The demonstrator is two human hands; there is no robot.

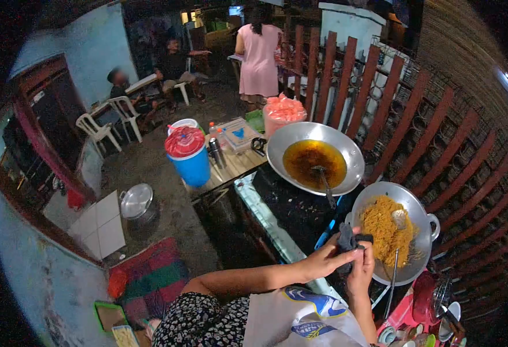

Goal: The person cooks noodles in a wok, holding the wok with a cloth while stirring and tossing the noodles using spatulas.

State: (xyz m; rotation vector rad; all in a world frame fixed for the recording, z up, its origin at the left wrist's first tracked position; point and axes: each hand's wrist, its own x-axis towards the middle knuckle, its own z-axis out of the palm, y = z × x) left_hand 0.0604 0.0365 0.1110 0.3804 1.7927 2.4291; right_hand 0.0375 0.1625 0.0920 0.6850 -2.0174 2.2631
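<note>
My left hand (326,261) and my right hand (360,267) are together in front of me, both closed on a dark grey cloth (346,242). Right beside them is a wide metal pan (375,196) of yellow noodles (381,225), with a long-handled ladle (394,277) resting in it. Beyond it, a larger metal wok (352,162) holds dark orange oil (306,156) and a spatula (325,184). Under the wok lies a black stove surface (289,214).
A blue bucket (191,169) with a red cover, bottles and a clear box stand on a wooden table (225,176). A lidded pot (138,202) is on the floor. A slatted fence (427,133) runs along the right. Several people are farther back, one in pink (260,63).
</note>
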